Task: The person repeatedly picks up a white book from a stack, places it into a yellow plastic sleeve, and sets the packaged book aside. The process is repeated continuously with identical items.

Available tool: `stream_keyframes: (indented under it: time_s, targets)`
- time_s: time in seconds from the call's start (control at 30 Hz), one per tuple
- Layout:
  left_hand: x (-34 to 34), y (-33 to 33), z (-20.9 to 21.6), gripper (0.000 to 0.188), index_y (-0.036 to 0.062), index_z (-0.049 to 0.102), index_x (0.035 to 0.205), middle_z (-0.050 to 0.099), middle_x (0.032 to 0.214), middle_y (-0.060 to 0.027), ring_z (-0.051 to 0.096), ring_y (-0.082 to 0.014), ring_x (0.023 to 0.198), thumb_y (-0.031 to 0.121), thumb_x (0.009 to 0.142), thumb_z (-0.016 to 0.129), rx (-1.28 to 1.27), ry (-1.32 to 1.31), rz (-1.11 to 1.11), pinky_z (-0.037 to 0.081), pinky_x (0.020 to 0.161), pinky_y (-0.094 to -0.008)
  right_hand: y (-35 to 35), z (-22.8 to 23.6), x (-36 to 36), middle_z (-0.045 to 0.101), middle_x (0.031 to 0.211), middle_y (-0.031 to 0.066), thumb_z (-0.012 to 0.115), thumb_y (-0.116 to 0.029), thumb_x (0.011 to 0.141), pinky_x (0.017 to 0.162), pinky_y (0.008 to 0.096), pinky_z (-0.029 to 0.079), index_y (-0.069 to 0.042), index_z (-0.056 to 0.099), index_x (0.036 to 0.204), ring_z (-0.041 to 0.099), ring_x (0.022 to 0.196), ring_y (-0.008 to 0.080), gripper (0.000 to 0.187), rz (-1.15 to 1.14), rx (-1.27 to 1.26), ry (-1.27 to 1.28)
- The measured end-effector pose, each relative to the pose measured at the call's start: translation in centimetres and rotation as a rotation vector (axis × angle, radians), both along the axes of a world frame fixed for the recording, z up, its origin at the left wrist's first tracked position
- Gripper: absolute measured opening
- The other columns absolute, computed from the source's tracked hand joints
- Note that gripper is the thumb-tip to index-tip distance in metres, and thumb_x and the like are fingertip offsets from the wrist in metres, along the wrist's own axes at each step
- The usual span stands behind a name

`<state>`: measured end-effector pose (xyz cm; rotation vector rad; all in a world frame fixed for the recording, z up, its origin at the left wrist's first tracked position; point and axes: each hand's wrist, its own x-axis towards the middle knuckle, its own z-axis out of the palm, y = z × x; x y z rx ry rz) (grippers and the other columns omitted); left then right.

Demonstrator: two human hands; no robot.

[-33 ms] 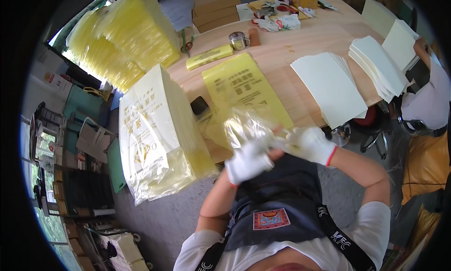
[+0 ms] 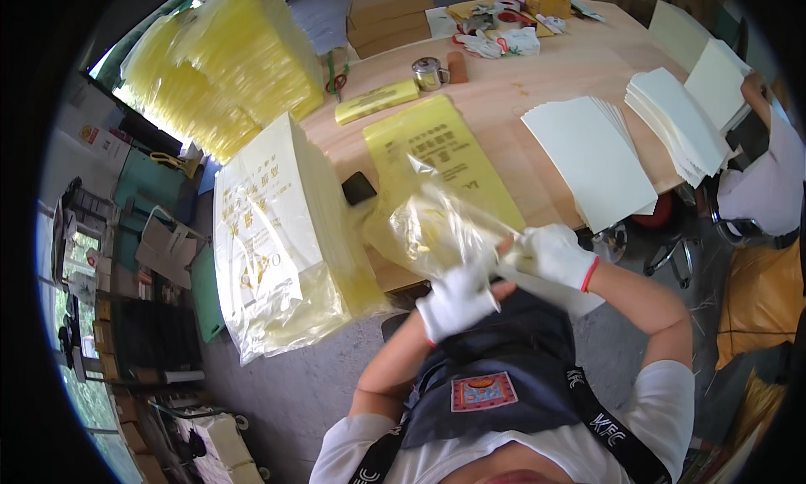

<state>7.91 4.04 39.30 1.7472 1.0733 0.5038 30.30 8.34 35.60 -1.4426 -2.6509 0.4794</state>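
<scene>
White gloves with bare fingertips cover both hands. My left hand (image 2: 460, 301) is closed on the near edge of a clear yellowish plastic bag (image 2: 437, 228), which billows up over the table edge. Close beside it, my right hand (image 2: 556, 256) pinches the bag's right side and a white sheet (image 2: 550, 289), blurred by motion, which sticks out below the fingers. Exactly where sheet and bag overlap is hidden. Flat yellow printed bags (image 2: 457, 161) lie on the table just beyond.
To the left stands a tall stack of bagged white boards (image 2: 260, 224); more yellow bags (image 2: 227, 73) are piled behind. White sheets (image 2: 588, 156) lie fanned at right, near a co-worker's arm (image 2: 760, 106). A black phone-like object (image 2: 358, 188), scissors (image 2: 337, 83) and a metal cup (image 2: 430, 73) lie around.
The plastic bag has opened out and risen between my hands. The white sheet now shows below my right hand. My left hand has shifted slightly right.
</scene>
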Motion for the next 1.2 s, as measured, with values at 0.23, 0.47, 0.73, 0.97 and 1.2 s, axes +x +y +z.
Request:
stream_keyframes:
  time_s: [0.23,0.47,0.73,0.97,1.2]
  targets:
    - [-1.9,-5.3,-13.0,0.028,0.0106,0.068,0.112,0.068,0.087,-0.0068,0.064,-0.0216,0.066,0.006,0.088,0.053,0.836,-0.094,-0.345,0.051,0.055,-0.0338,3.0,-11.0,0.2,0.068,0.113,0.0120,0.055,-0.046,0.091,0.093,0.0401,0.048,0.002,0.065,0.116,0.064,0.103,0.0244,0.055,-0.161,-0.862,1.205]
    - [6.3,1.8,-4.0,0.024,0.0154,0.063,0.092,0.063,0.078,-0.0077,0.064,-0.0284,0.070,0.003,0.072,0.061,0.713,-0.160,-0.099,0.051,0.060,-0.0386,4.4,-7.7,-6.3,0.060,0.122,0.0125,0.059,-0.033,0.090,0.093,0.0423,0.048,-0.007,0.063,0.120,0.058,0.106,0.0301,0.040,-0.133,0.062,0.744]
    - [2.5,0.7,-12.2,0.016,0.0087,0.062,0.094,0.064,0.076,-0.0063,0.064,-0.0182,0.065,0.000,0.080,0.060,0.416,-0.260,0.245,0.051,0.060,-0.0303,-1.1,-10.7,-5.5,0.054,0.123,0.0201,0.061,-0.031,0.085,0.097,0.0435,0.041,-0.006,0.064,0.109,0.052,0.114,0.0341,0.035,-0.159,0.271,0.139]
    - [0.6,-6.6,-15.0,0.016,0.0100,0.063,0.086,0.062,0.073,-0.0103,0.063,-0.0280,0.065,0.003,0.073,0.068,0.530,-0.284,0.086,0.050,0.056,-0.0356,-9.1,-12.2,-2.0,0.061,0.102,0.0133,0.067,-0.022,0.081,0.083,0.0445,0.045,-0.008,0.055,0.111,0.059,0.098,0.0314,0.036,-0.472,0.567,0.257]
    - [-9.7,-8.5,-22.4,0.012,0.0101,0.060,0.079,0.060,0.083,-0.0081,0.059,-0.0299,0.080,0.015,0.074,0.069,0.621,0.444,0.559,0.047,0.065,-0.0410,-9.4,-13.1,0.4,0.063,0.070,0.0075,0.056,-0.023,0.081,0.061,0.0429,0.049,-0.010,0.054,0.084,0.064,0.065,0.0259,0.014,-0.318,0.206,-0.218]
